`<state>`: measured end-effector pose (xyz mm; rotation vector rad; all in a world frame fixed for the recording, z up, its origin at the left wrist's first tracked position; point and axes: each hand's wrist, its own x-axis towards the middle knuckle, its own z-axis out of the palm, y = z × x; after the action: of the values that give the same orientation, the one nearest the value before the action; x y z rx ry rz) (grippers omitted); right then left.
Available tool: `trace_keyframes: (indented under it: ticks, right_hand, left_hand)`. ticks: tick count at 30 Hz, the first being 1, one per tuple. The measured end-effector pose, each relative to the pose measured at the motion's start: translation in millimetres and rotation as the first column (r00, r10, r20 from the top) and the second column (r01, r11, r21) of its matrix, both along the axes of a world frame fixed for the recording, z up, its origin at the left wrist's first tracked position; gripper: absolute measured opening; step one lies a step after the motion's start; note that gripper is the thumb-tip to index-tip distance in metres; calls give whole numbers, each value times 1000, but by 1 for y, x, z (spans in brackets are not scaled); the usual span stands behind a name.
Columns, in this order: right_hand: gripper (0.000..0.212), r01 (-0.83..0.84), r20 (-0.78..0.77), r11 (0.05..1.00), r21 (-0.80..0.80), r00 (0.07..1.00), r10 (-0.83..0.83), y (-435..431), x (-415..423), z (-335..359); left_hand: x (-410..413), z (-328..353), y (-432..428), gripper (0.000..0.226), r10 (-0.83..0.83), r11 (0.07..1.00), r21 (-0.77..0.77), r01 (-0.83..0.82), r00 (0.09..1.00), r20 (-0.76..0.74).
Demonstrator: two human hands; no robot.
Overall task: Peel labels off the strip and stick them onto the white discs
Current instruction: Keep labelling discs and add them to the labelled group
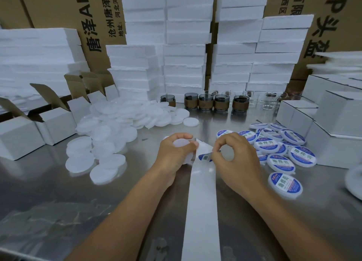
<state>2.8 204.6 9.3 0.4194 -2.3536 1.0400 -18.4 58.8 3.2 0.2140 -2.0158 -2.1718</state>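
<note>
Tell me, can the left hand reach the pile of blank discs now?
Probably not at once. The left hand holds a disc and the strip, so it is busy. The way itself looks free: only bare table lies between it and the pile to its left.

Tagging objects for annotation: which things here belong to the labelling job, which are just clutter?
Job: left hand, held disc, right hand, label, strip, blank discs, labelled discs.
Clutter: foam blocks, white cartons, glass jars, cardboard boxes.
</note>
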Motion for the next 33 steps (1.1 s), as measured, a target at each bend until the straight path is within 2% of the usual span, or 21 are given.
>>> trace_keyframes:
  ticks: [2, 5, 9, 13, 18, 24, 26, 31, 33]
  right_hand:
    - [13, -25, 44, 980, -198, 998, 35, -1, 2, 3]
    - [18, -44, 121, 886, -462, 986, 113, 0, 2, 9]
    - [19, -57, 132, 789, -611, 976, 172, 3, 3, 16]
    - [31, -82, 154, 668, -740, 945, 288, 3, 4, 20]
    - [29, -114, 183, 501, -858, 844, 505, 1, 7, 24]
    - [19, -127, 146, 369, -921, 765, 627, -1, 10, 27]
    - [8, -124, 135, 338, -933, 749, 648, 1, 10, 28]
    - [12, -112, 126, 315, -943, 755, 644, 3, 10, 30]
    - [6, -109, 104, 282, -953, 757, 645, 2, 12, 31]
  left_hand:
    - [0, 0, 1, 14, 9, 1000, 3, -9, 1000, 12]
    - [-1, -1, 0, 14, 13, 1000, 3, -13, 1000, 17]
    - [-2, -3, -1, 11, 34, 999, -16, -34, 999, -14]
    - [-2, 3, -5, 14, 166, 984, 74, -160, 983, -81]
    - [-1, 15, -12, 18, 277, 926, 291, -238, 956, -97]
    - [0, 20, -18, 17, 215, 874, 461, -154, 973, -83]
    - [1, 20, -17, 17, 173, 877, 468, -110, 981, -93]
    - [0, 18, -16, 19, 126, 908, 413, -72, 986, -106]
    - [-1, 16, -15, 26, 85, 940, 338, -42, 990, -111]
